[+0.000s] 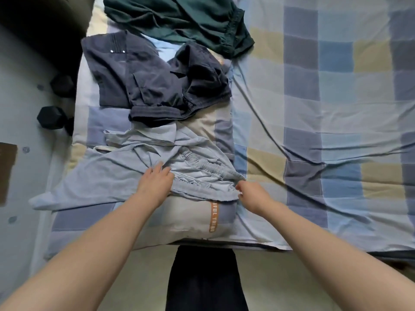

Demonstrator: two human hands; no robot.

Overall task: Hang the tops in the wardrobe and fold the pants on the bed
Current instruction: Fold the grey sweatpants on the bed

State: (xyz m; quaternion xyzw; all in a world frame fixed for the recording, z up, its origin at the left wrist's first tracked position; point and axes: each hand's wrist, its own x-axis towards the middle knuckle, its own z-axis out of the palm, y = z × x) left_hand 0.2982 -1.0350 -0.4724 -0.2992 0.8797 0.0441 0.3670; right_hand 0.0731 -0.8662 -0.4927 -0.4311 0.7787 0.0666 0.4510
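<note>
Folding looks to be the step in hand, judging from the head view: the light blue pants (134, 173) lie rumpled across the near left part of the bed (336, 108), partly over a pillow (190, 216), with their elastic waistband bunched at about the middle of the frame and one leg trailing off toward 8 o'clock. The left hand (155, 182) rests on the cloth just left of the waistband, fingers mostly straight and pressing down, so it holds nothing. The right hand (249, 194), set apart from the left at about 3 o'clock of it, has its fingers curled and appears to pinch the right end of the waistband. Beyond them, toward 12 o'clock, a dark navy garment (157, 81) lies crumpled, and past that a dark green garment (179, 19) sits at the far edge; whether either is a top or pants I cannot tell. No wardrobe is in sight. The next move likely calls for drawing the waistband straight and smoothing both legs flat before doubling them over; the loose leg needs gathering first.
</note>
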